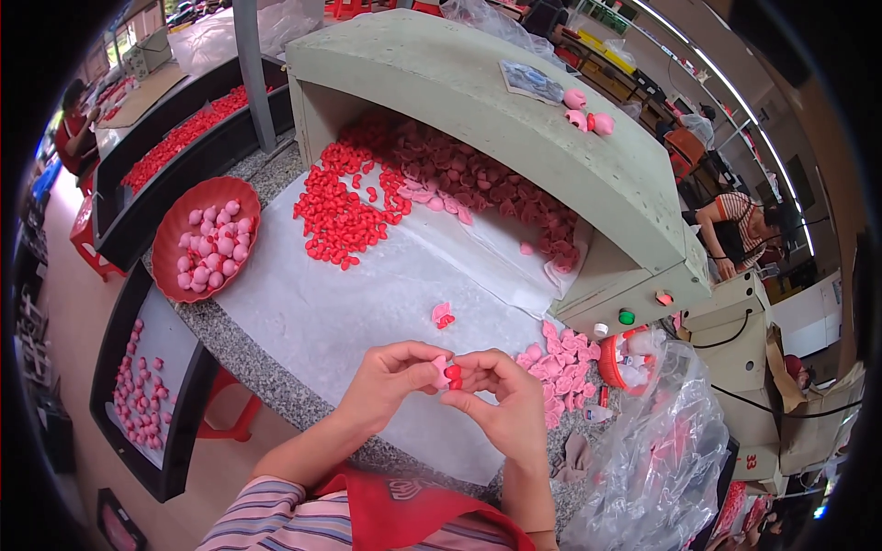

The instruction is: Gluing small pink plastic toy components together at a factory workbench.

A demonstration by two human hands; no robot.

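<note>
Pink-and-red piece (pixel 449 374): being pinched between the fingertips of both hands, just above the white sheet (pixel 312 312) on the worktop (pixel 246 363). Gripping the pink side with the left hand (pixel 395 378), seemingly steadying the red end with the right hand (pixel 501 395); apparently fitting red against pink. For a neat join, probably best keeping the left pinch light, thereby avoiding creasing the pink, while pressing the red squarely with right thumb and forefinger. Working clear of the similar loose piece (pixel 443 316) and the red pile (pixel 344 216), avoiding knocking either.
</note>
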